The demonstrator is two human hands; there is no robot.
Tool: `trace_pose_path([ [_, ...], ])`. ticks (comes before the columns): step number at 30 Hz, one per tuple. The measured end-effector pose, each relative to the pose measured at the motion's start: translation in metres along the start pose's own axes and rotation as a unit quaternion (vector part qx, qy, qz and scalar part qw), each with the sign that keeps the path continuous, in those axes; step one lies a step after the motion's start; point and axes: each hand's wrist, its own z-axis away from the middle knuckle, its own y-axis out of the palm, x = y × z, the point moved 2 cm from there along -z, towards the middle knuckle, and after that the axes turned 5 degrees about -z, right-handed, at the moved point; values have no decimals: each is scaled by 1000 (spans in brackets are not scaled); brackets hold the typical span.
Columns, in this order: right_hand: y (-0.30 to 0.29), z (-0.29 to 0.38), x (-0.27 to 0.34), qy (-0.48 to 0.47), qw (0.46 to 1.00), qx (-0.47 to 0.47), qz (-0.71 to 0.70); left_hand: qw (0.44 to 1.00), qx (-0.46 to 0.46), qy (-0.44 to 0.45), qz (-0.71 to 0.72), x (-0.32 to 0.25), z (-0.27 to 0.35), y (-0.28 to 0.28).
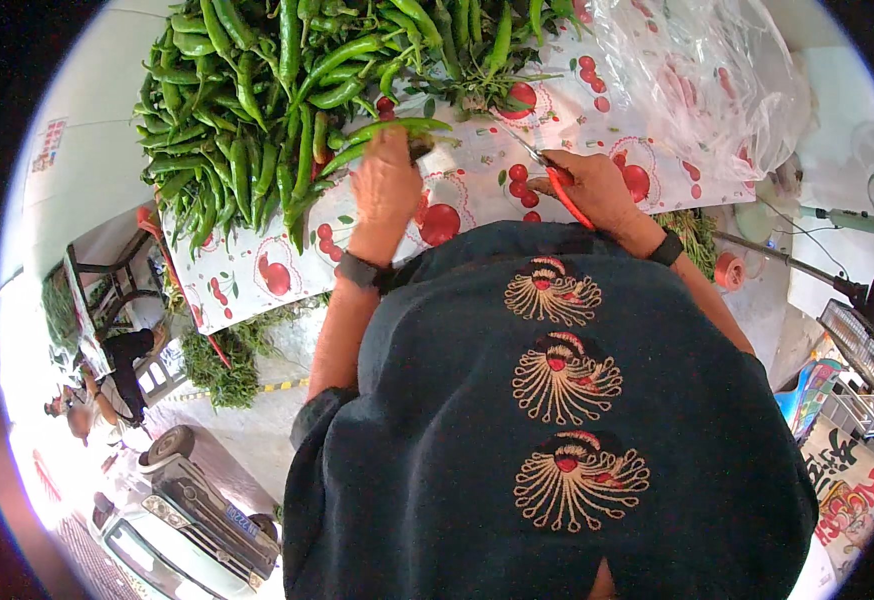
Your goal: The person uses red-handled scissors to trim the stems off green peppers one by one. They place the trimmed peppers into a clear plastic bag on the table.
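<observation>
At the edge of the heap, my left hand is closed around a long green chili pepper, which sticks out past my fingertips. The hand is slightly blurred and hides part of the pepper. My right hand grips a pair of scissors by the red handles. Their pointed metal blades reach up and left, towards cut stems and leaves. A large heap of green chili peppers covers the left and far part of the table, next to my left hand.
The table has a white cloth printed with red fruit. A clear plastic bag lies at the right. Green plant cuttings are on the floor beyond the table's left edge. A fan, a parked car and a person are farther off.
</observation>
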Motion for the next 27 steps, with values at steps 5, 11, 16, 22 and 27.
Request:
trace_pose_path([
  [5,0,-1,-8,6,1000,4,-2,998,66,6,3,10,-14,-1],
  [11,2,-2,-12,9,999,-11,34,977,69,187,80,-20,20,5],
  [16,-1,-3,-11,35,999,-5,-12,964,37,219,147,-16,35,-4],
  [22,0,-4,-4,54,998,11,-7,995,66,-38,66,-21,14,4],
  [27,1,-6,-2,38,999,14,4,995,74,-41,-61,-44,-6,18],
])
